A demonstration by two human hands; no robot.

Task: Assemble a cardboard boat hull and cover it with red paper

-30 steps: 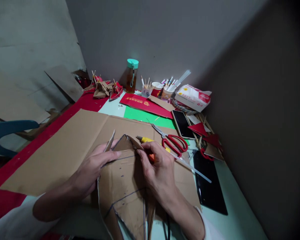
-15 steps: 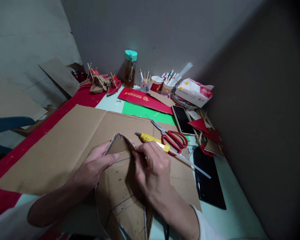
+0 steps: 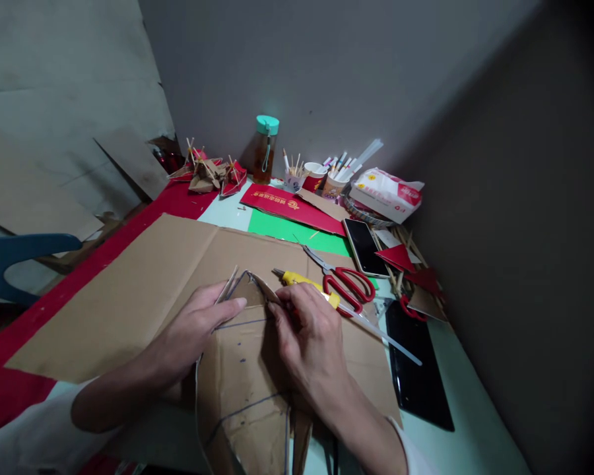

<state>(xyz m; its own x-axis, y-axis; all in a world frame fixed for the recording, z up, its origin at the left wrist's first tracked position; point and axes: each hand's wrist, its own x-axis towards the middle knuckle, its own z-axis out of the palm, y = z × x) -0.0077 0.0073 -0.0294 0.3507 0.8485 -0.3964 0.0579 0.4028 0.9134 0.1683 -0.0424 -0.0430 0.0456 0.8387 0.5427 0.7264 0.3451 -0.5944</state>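
Note:
A folded cardboard piece [image 3: 247,356] with blue pen lines and raised side walls is held between both hands, its pointed end facing away from me. My left hand [image 3: 198,323] grips its left wall, the thumb lying over the inside. My right hand [image 3: 311,330] pinches the right wall near the tip. Just beyond my right hand lies a yellow glue gun [image 3: 297,278] with a long clear glue stick [image 3: 391,341] coming out of its back. Red-handled scissors [image 3: 346,285] rest behind the glue gun. Underneath spreads a large flat cardboard sheet [image 3: 143,290].
At the back stand a teal-lidded bottle [image 3: 266,152], cups of pens and sticks [image 3: 334,185] and a tissue pack [image 3: 386,192]. Small red boat-like models [image 3: 208,173] sit back left. A phone [image 3: 365,247] and a black tablet-like slab [image 3: 418,369] lie right. A blue chair [image 3: 24,260] is at left.
The view has shifted, so everything sits slightly lower and further right. The left wall's tip looks a little further apart from the cardboard's point. Both hands keep their hold.

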